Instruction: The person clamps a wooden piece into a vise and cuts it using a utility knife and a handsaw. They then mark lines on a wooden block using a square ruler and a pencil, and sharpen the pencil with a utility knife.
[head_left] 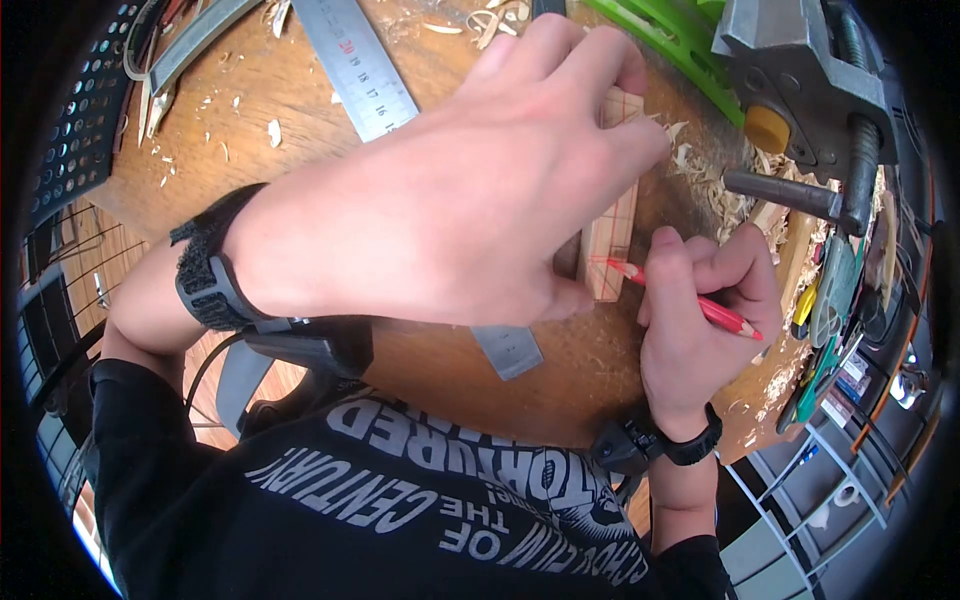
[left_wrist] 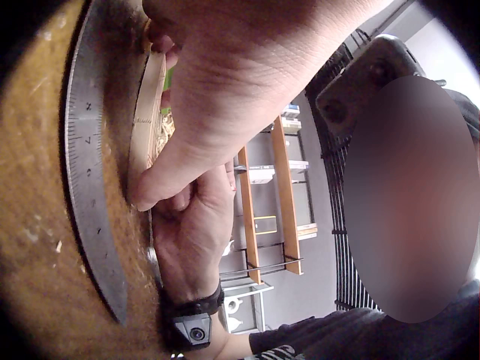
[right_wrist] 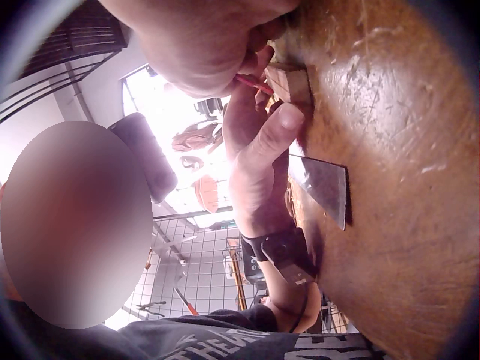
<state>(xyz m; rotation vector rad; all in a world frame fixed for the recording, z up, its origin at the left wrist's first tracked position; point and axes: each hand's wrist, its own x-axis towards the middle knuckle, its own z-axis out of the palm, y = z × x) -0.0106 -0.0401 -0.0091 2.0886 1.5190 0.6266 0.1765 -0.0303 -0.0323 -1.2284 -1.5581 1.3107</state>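
A slim wooden block (head_left: 610,235) with red pencil lines drawn in a grid lies on the wooden table. My left hand (head_left: 490,190) reaches across and holds it, thumb at the near end and fingers at the far end. My right hand (head_left: 690,345) pinches a red pencil (head_left: 722,314), its tip at the block's lined face near the left thumb. In the right wrist view the pencil (right_wrist: 255,82) meets the block (right_wrist: 296,86) beside that thumb. A steel ruler (head_left: 350,65) lies under the left forearm, its middle hidden, its near end showing below the wrist.
A metal vise (head_left: 800,85) with a bar handle stands at the upper right, beside a bright green object (head_left: 665,40). Wood shavings (head_left: 705,185) are scattered along the right side, with several hand tools (head_left: 825,310) at the table's edge. A black perforated panel (head_left: 80,110) is at the left.
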